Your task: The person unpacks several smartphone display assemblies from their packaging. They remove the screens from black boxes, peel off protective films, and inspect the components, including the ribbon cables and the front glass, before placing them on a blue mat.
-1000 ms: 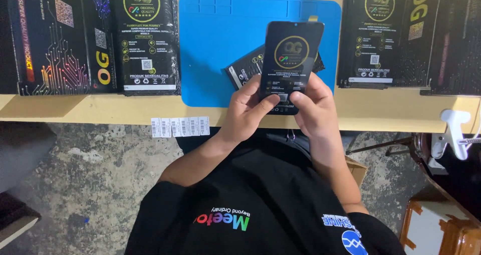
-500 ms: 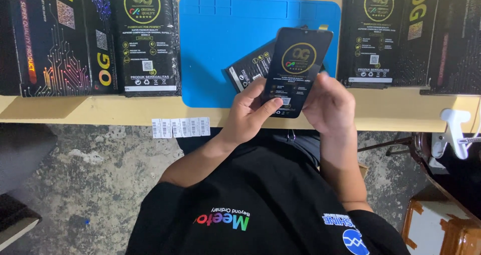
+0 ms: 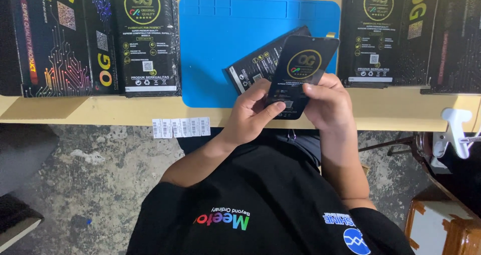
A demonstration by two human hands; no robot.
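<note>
Gripping a flat black screen panel (image 3: 300, 74) from both sides, a person seated at a wooden worktop (image 3: 401, 115) holds it tilted above the near right corner of a blue mat (image 3: 220, 39). The left hand (image 3: 253, 113) is curled closed around the panel's lower left edge, thumb pressed across the bottom of its printed face. The right hand (image 3: 328, 104) is closed on the lower right edge, fingers (image 3: 320, 88) folded over the front — so the panel sits clamped between the two, clear of the worktop.

Just behind the panel, a black printed box (image 3: 255, 64) lies slanted on the blue mat, its near end hidden by the left hand; whether the fingers touch it cannot be told.

Left of the mat stands a stack of black boxes (image 3: 146, 39) with a round gold emblem, and further left a larger dark carton (image 3: 50, 39) with circuit-line artwork. Right of the mat, a matching stack of black boxes (image 3: 373, 34) sits beside more dark cartons (image 3: 441, 39). All are shut — their contents cannot be seen.

On the worktop's front edge, below the mat's near left corner, a strip of small white barcode labels (image 3: 181, 127) hangs stuck in a row. Well to the right of the mat, a white stand-like fitting (image 3: 453, 132) juts past the worktop's edge.
</note>
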